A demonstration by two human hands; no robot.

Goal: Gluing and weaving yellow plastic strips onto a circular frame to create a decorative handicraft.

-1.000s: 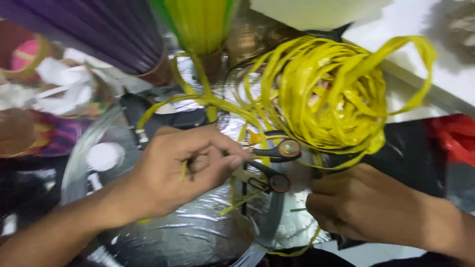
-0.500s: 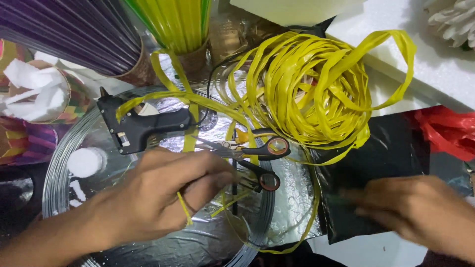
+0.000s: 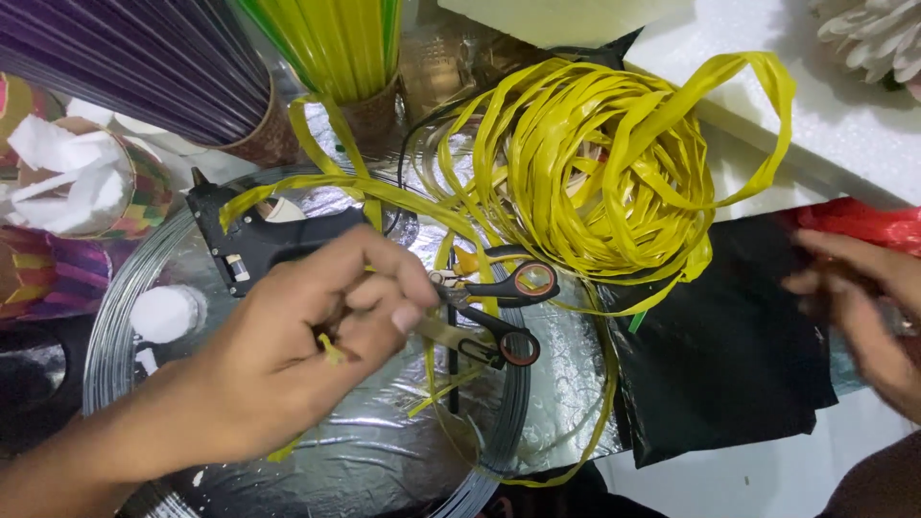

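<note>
Head view: looking down on a cluttered craft table, with both hands showing.
Change since half a second ago: the right hand is lifting off the black plastic sheet it was pressing flat and is now blurring at the frame's right edge; the left hand is staying on the scissor blades.
Left hand: fingers are curling narrowly around the metal blades of the scissors, pinching a short yellow strip against the palm.
Right hand: fingers are spreading loosely, holding nothing that can be made out — too blurred to tell whether it is touching the sheet.
Scissors: black handles with orange-ringed loops are lying open just right of the left fingertips, between the two hands, on the crinkled silver foil tray.
Materials: a big tangle of glossy flat yellow ribbon is sitting behind the scissors, one strand trailing down over the foil; a coil of thin grey wire is ringing the tray.
Nearby: a black glue gun is lying just behind the left hand — touching the foil; pleated purple paper and a green-yellow fan are standing at the back.
</note>
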